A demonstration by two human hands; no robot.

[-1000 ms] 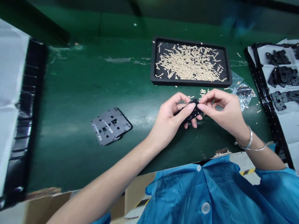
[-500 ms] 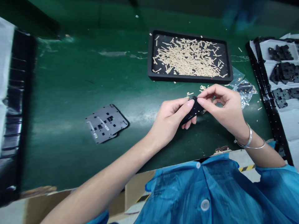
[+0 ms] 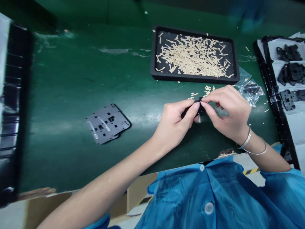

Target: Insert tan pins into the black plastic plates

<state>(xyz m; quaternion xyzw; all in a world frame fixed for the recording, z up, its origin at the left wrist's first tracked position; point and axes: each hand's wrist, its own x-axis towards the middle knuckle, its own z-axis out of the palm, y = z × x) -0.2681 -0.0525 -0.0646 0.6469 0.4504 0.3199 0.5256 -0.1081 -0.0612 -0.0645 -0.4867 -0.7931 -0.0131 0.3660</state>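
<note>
Two hands meet to the right of the frame's middle, above a green bench [image 3: 71, 92], with one small black part [image 3: 201, 110] between them; the left hand [image 3: 172, 119] is closed around the part, thumb laid over the near face and fingers behind, a grip that seems meant to steady the piece and leave its right end bare; the right hand [image 3: 230, 109] pinches that end between thumb and forefinger, a hold that looks suited to fine work at an edge, though whether the tips also hold something smaller is too hidden to tell; the black tray [image 3: 166, 76] at upper centre right lies just beyond the fingers, probably for easy reach, and its raised rim likely keeps the heap of cream strips [image 3: 193, 58] together; several loose scraps [image 3: 207, 90] lie outside it all the same, between rim and hands; a clear bag [image 3: 252, 92] rests behind the right hand; the grey plates [image 3: 119, 119] lie flat and overlapping at centre left, well apart from the hands, perhaps to be out of the way; at the right edge, dark pieces [image 3: 289, 98] sit in rows on a white sheet [image 3: 295, 125], an arrangement that probably makes them simple to count and lift.
</note>
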